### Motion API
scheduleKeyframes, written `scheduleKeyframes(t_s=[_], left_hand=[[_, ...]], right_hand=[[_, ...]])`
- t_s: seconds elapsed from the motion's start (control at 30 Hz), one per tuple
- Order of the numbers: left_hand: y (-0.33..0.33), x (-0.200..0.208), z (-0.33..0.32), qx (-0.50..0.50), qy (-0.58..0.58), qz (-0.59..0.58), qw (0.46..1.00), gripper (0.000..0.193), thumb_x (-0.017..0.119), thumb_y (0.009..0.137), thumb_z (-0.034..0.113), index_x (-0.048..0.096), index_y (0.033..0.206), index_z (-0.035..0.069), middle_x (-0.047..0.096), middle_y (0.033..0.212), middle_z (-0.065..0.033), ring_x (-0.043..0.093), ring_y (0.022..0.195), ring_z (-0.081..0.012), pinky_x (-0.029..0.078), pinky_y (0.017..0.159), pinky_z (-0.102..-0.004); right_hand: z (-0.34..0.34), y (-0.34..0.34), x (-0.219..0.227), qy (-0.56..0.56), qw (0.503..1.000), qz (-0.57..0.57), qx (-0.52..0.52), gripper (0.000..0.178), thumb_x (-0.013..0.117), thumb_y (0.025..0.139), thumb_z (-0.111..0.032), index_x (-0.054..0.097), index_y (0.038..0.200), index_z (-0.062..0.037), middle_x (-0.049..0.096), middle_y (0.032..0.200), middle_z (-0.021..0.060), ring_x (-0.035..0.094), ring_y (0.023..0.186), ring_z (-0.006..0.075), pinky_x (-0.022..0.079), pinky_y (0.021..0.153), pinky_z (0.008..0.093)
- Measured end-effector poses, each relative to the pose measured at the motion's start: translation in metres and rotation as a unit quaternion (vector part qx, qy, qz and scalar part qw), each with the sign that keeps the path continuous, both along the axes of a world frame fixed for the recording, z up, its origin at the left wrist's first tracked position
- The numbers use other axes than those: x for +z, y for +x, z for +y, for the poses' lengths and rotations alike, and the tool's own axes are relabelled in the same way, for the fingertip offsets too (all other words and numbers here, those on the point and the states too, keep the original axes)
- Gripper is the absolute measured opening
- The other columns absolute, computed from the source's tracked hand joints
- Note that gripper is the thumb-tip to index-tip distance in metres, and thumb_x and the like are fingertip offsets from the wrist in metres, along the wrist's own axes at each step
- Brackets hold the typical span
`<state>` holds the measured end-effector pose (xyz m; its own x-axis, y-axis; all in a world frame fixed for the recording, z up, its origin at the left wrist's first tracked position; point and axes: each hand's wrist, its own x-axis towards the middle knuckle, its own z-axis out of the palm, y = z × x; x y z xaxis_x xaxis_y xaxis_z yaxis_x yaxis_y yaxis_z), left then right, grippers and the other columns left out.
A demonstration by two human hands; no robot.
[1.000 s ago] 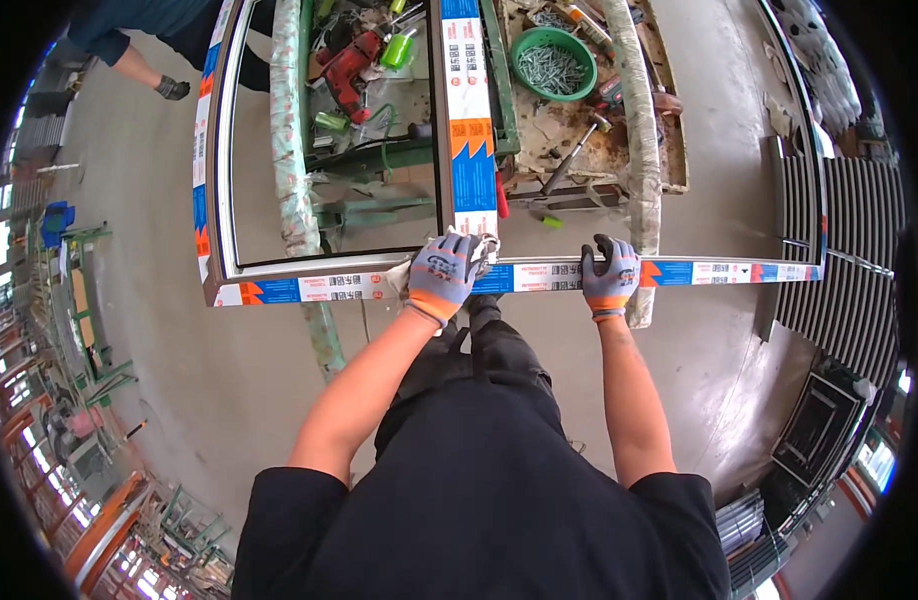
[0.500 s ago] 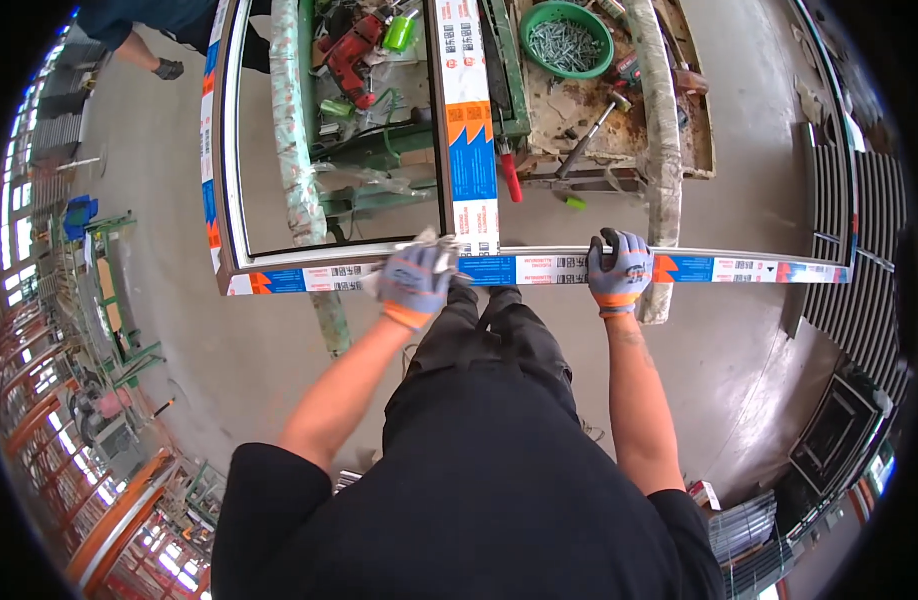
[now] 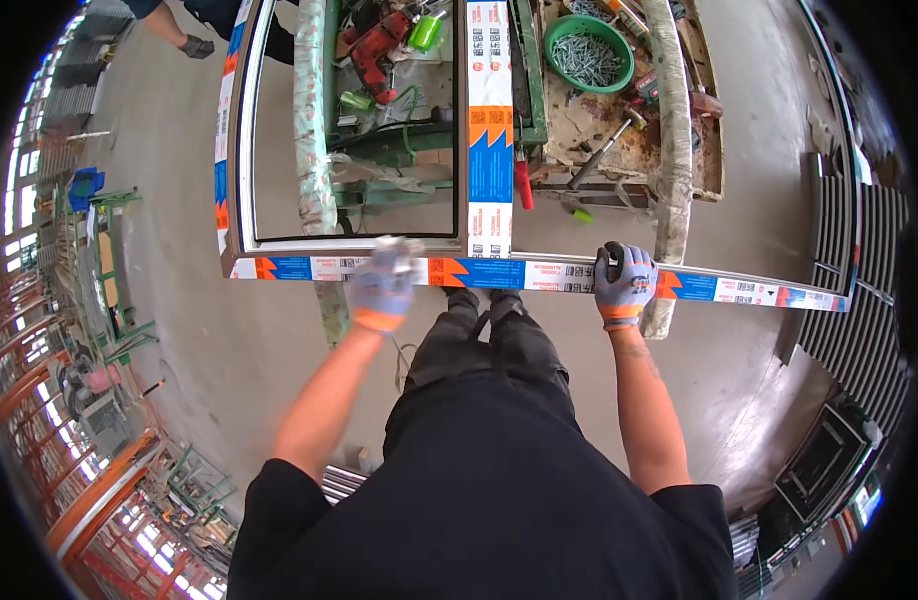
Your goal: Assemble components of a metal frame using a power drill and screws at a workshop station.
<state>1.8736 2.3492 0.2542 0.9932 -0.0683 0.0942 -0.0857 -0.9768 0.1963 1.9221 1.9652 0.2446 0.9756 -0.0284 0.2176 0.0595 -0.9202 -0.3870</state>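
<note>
A large window frame [image 3: 491, 165], wrapped in printed white, blue and orange protective tape, lies across padded supports in front of me. My left hand [image 3: 381, 288], in a grey glove with an orange cuff, is over the frame's near rail, left of the middle bar. It is smeared by motion, but a crumpled whitish rag [image 3: 401, 246] shows at its fingers. Farther right, my gloved right hand [image 3: 626, 286] grips the same rail, fingers curled over the top edge and dark fingertips showing. The underside of that grip is hidden.
Beneath the frame, a workbench carries a green bowl of screws [image 3: 588, 55], a hammer [image 3: 607, 148] and a red power tool [image 3: 377, 58]. Wrapped support bars [image 3: 674, 140] hold up the frame. Another person's gloved hand [image 3: 196, 46] is at the far left. Grey profiles [image 3: 859, 240] are stacked at right.
My left hand has slid left along the near rail with the rag, away from the middle bar. My right hand keeps its grip on the rail. The view has shifted and tilted slightly.
</note>
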Motion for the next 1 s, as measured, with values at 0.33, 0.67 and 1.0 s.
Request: scheduleKeyframes(t_s=[0.33, 0.67, 1.0], left_hand=[[0.005, 0.008, 0.049, 0.002, -0.018, 0.046, 0.999, 0.039, 0.061, 0.084, 0.03, 0.056, 0.117, 0.008, 0.063, 0.1, -0.0151, 0.063, 0.086, -0.0317, 0.051, 0.074, -0.0461], [0.019, 0.005, -0.029, 0.039, -0.01, 0.004, 0.999, 0.034, 0.065, 0.077, 0.035, 0.062, 0.099, 0.01, 0.064, 0.095, -0.0136, 0.062, 0.088, -0.0346, 0.049, 0.075, -0.0473], [-0.011, -0.032, 0.222, 0.244, 0.105, -0.025, 0.964, 0.051, 0.056, 0.088, 0.037, 0.049, 0.129, 0.007, 0.061, 0.112, -0.0188, 0.06, 0.099, -0.0369, 0.047, 0.086, -0.0468]], right_hand=[[-0.007, -0.008, 0.002, 0.003, 0.999, 0.015, 0.05, 0.01, 0.068, 0.08, -0.019, 0.066, 0.086, -0.0107, 0.06, 0.079, 0.0088, 0.057, 0.08, 0.0304, 0.042, 0.075, 0.0405], [0.003, 0.002, 0.008, -0.019, 0.997, 0.035, 0.059, 0.01, 0.064, 0.08, -0.018, 0.064, 0.085, -0.0097, 0.062, 0.08, 0.0115, 0.059, 0.08, 0.0315, 0.044, 0.073, 0.0427], [0.004, 0.001, 0.002, -0.029, 0.996, 0.01, 0.089, 0.008, 0.062, 0.081, -0.013, 0.065, 0.086, -0.0071, 0.06, 0.079, 0.0119, 0.056, 0.077, 0.0328, 0.043, 0.069, 0.0432]])
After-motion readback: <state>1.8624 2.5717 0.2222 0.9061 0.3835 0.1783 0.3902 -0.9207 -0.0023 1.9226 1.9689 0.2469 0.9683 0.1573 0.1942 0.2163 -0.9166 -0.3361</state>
